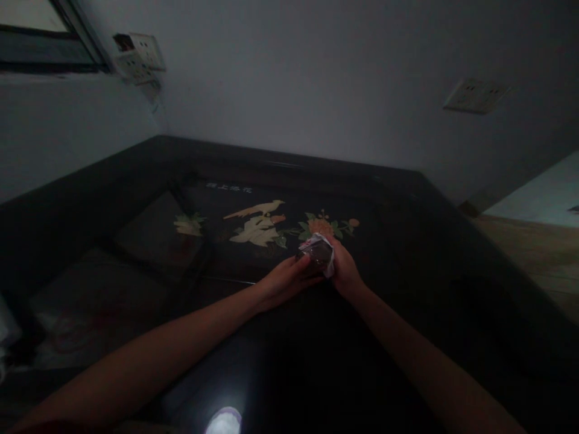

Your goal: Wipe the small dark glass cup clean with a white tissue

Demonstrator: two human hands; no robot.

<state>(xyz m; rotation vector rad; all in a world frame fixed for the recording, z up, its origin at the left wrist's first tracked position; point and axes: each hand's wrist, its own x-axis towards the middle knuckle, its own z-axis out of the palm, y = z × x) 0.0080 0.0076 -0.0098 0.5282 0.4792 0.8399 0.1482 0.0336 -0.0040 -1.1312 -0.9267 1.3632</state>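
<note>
In the dim head view, both my hands meet in front of me over a dark glossy surface. My left hand is closed on the near left side of a small dark, shiny object, its thumb on top. My right hand grips a crumpled whitish cloth or tissue wrapped against the object's far and right sides. The object's exact kind is too dark to make out. Just beyond the hands lies a decorated panel with an orange flower and a pale bird.
White walls stand behind the dark surface. Wall sockets are at the right, and more sockets hang at the upper left near a window. A bright round light patch shows at the bottom. Wood-toned floor appears at the right.
</note>
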